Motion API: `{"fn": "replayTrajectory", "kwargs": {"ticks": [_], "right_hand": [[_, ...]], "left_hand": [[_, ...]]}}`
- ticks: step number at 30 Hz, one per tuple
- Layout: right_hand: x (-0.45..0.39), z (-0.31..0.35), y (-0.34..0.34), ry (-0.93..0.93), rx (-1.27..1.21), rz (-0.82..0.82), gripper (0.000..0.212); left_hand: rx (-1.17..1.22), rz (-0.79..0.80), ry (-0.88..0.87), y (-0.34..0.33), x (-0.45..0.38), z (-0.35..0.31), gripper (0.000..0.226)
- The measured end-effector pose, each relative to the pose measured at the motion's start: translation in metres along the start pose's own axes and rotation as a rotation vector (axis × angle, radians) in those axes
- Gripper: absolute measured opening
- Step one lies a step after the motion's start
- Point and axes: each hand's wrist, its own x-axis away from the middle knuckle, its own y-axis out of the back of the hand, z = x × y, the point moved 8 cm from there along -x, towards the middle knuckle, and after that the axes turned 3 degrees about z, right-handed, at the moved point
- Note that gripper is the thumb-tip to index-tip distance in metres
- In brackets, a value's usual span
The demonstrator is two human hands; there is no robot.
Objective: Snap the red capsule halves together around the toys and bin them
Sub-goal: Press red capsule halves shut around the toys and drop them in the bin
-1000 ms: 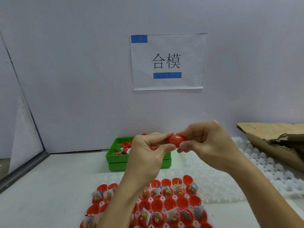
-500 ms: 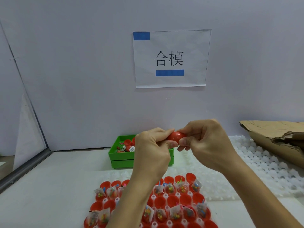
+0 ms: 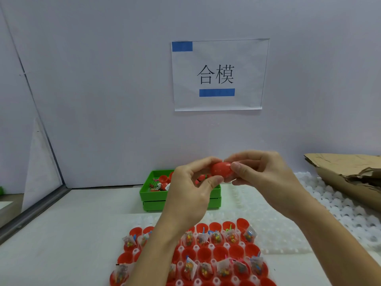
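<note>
Head view, nearest tray: I see a white tray (image 3: 208, 247) of open red capsule halves (image 3: 235, 251) at the bottom edge, many holding small bagged toys (image 3: 216, 238), so I judge most of the work is left.
Hands: my left hand (image 3: 190, 195) and right hand (image 3: 266, 178) meet above the tray, each pinching one end of a single red capsule (image 3: 221, 170) with thumb and fingers curled round it.
Capsule: it looks like a smooth, glossy red egg, apparently closed or nearly so; I cannot make out the seam, so I cannot tell whether it has snapped fully.
Green bin (image 3: 153, 198): behind the hands near the wall, it already holds a few red pieces, so some are done.
Next: I judge this capsule goes into the bin.
</note>
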Motion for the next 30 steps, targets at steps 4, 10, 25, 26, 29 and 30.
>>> {"fn": "replayTrajectory", "kwargs": {"ticks": [4,10,25,26,29,30], "right_hand": [[0.006,-0.02,-0.025,-0.262,-0.469,0.197,0.034],[0.007,-0.018,-0.041,-0.209,-0.777,0.313,0.034],[-0.001,-0.032,-0.042,-0.1,-0.415,-0.084,0.029],[0.0,-0.032,-0.042,-0.095,-0.408,-0.087,0.03],[0.0,-0.035,-0.042,-0.086,-0.399,-0.094,0.03],[0.0,-0.036,-0.041,-0.088,-0.403,-0.097,0.029]], "left_hand": [[0.058,-0.001,-0.037,-0.001,0.001,-0.002,0.044],[0.046,0.008,-0.032,-0.002,-0.002,0.003,0.044],[0.364,-0.082,0.199,-0.027,0.002,0.028,0.016],[0.364,-0.092,0.205,-0.027,0.002,0.029,0.017],[0.383,-0.104,0.236,-0.027,0.004,0.034,0.025],[0.391,-0.106,0.241,-0.027,0.004,0.035,0.025]]}}
